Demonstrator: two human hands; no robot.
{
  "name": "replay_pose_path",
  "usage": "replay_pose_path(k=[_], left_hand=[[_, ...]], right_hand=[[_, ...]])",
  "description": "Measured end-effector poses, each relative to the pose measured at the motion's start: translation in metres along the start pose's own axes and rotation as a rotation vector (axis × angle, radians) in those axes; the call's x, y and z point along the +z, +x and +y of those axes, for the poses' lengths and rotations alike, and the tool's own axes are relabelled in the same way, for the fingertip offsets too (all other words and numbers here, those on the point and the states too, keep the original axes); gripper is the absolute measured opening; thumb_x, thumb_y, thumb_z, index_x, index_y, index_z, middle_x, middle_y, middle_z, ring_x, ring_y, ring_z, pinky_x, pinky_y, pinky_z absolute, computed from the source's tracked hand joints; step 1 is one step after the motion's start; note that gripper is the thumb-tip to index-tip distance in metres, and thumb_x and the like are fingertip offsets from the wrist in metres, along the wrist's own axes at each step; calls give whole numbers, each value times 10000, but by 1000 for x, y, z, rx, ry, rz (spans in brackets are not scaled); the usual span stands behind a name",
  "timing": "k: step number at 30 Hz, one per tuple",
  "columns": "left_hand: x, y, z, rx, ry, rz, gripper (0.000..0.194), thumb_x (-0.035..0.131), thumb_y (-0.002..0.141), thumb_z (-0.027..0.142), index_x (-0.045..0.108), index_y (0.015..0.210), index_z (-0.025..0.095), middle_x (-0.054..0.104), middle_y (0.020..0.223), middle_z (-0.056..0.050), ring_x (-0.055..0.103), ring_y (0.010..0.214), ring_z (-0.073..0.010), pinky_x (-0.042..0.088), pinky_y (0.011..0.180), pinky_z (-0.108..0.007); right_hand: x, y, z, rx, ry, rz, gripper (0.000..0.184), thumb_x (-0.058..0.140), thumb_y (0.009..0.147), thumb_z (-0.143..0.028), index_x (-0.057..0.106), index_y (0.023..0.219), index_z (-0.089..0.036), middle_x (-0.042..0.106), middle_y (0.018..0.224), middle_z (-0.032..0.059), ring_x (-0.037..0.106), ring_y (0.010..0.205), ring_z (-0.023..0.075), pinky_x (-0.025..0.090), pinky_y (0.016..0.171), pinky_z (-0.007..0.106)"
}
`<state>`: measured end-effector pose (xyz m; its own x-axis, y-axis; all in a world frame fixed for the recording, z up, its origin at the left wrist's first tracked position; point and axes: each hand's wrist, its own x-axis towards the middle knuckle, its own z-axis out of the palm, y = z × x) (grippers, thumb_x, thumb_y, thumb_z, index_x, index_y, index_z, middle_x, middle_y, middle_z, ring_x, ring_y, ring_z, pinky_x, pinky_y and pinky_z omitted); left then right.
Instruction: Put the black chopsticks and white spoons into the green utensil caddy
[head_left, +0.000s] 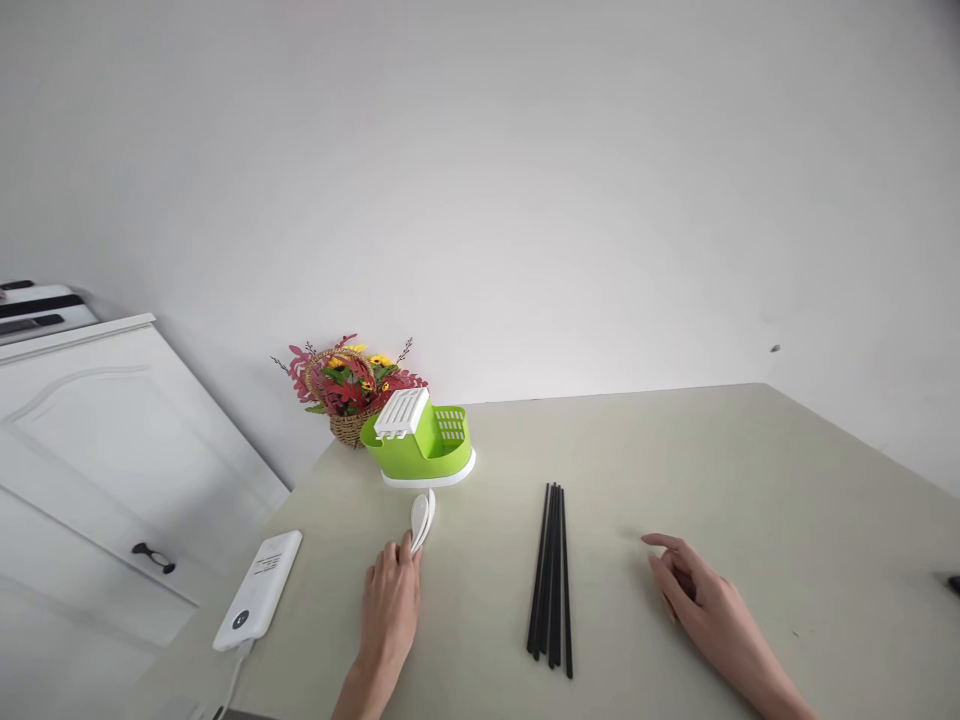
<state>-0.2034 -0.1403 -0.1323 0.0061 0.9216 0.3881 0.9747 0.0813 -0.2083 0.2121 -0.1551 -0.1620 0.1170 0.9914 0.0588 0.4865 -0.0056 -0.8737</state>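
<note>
Low in the frame, left of center, the left hand [391, 607] has its fingers at the lower end of the white spoons [422, 518], whose bowls point up the picture; whether the fingers grip them or only touch them, I cannot tell. Right of center at the bottom, the right hand [709, 605] is loosely curled at the table [637, 450], its index finger reaching left and no object visible in its fingers. Between the hands, a bundle of black chopsticks [553, 580] lies lengthwise, slightly fanned toward the bottom of the frame. Just above the spoons stands a green holder [405, 460] with a white slotted top and a white base. Behind it, at center left, is a wicker basket [349, 430] of red and yellow flowers [345, 378]. Toward the lower left lies a white power bank [259, 590] with a cable [237, 675] at its near end, and a white cabinet [112, 450] fills the left edge.
</note>
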Motion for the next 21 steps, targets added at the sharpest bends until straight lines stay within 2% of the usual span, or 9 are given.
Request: replay_pose_path(k=[6, 10, 15, 21], left_hand=[[-3, -4, 2, -1, -96, 29, 407, 266, 1081, 242, 620, 1235, 115, 651, 896, -81, 660, 827, -226, 515, 719, -326], [-15, -10, 15, 1, -230, 52, 414, 241, 1093, 301, 576, 1283, 152, 648, 921, -69, 673, 794, -199, 515, 656, -286], [-42, -15, 55, 84, -432, 37, 419, 246, 1096, 347, 530, 1360, 187, 649, 968, -78, 687, 797, -196, 531, 626, -278], [-68, -19, 123, 256, -528, 9, 395, 277, 1092, 294, 516, 1397, 215, 663, 1034, -92, 698, 862, -202, 564, 702, -298]], right_hand=[[1, 1, 4, 20, -25, -28, 460, 393, 968, -611, 560, 1250, -288, 460, 664, -56, 449, 605, 167, 421, 602, 257], [0, 1, 3, 26, -40, -27, 448, 391, 961, -626, 580, 1196, -295, 456, 658, -56, 445, 599, 167, 422, 597, 259], [0, 1, 3, -4, -37, -22, 422, 411, 962, -613, 625, 1151, -303, 446, 639, -49, 450, 579, 174, 427, 573, 266], [-3, 2, -2, -12, -10, -23, 443, 431, 971, -609, 648, 1194, -294, 503, 662, -39, 470, 586, 166, 434, 568, 266]])
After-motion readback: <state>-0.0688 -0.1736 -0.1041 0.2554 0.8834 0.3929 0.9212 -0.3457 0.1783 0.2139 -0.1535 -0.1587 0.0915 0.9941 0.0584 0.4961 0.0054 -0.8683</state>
